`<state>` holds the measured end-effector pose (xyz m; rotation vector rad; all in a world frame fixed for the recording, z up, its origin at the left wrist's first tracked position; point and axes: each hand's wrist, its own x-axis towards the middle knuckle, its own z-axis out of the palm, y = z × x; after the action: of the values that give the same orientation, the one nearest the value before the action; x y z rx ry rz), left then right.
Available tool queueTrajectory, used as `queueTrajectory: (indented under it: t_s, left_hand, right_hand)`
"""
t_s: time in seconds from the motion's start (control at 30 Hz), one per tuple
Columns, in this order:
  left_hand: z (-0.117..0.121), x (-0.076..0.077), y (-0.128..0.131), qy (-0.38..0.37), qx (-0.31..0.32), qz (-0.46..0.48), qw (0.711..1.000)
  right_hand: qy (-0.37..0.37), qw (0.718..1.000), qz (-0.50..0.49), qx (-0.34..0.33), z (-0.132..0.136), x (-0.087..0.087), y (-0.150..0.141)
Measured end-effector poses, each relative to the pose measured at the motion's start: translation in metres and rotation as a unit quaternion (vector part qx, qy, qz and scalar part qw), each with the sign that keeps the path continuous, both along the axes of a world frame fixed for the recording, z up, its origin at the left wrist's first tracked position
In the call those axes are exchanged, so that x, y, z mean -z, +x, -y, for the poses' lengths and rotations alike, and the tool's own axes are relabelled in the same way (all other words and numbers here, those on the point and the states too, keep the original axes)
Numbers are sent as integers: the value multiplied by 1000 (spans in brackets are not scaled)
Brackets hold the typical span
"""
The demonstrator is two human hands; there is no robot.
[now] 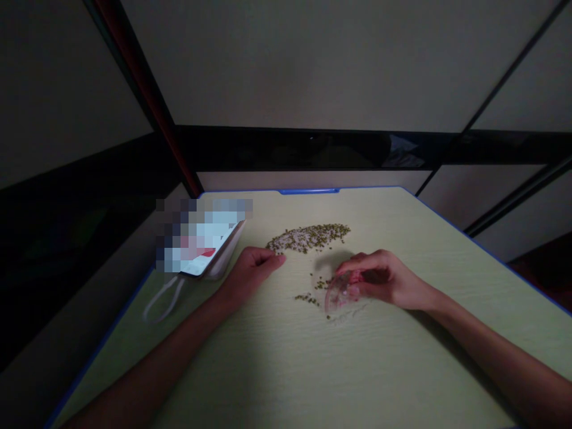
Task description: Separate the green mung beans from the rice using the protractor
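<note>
A pile of small green beans, like mung beans, mixed with pale grains (308,238) is spread on the table. At its near left edge rests my left hand (252,271), fingers curled in, with the thumb and forefinger together by the beans. Anything between those fingertips is too small to make out. My right hand (384,279) grips a small clear, pinkish plastic cup (337,295), which is tilted with its rim toward the left. Beside the rim lie a few loose green beans (307,299), and a thin line of pale grains (353,313) runs below the cup.
A phone (210,238) with a lit screen, partly pixelated, leans on a pale stand at the left, with a white loop strap (163,304) hanging from it. The pale table (286,369) has a blue edge. Cabinet panels (304,71) stand behind it.
</note>
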<state>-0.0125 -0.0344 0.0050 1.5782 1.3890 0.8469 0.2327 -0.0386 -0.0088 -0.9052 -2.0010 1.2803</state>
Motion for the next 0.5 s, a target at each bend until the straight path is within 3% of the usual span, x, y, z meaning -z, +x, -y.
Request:
queueTrajectory:
  t_s: [0.27,0.5]
  left_hand:
    - [0,0,0,-1,5,-2,1000]
    - [0,-1,-2,-12,5,13,1000]
  right_hand:
    - [17,999,26,-11,2,-2,-2]
    - [-43,999,-10,26,-6,7,2]
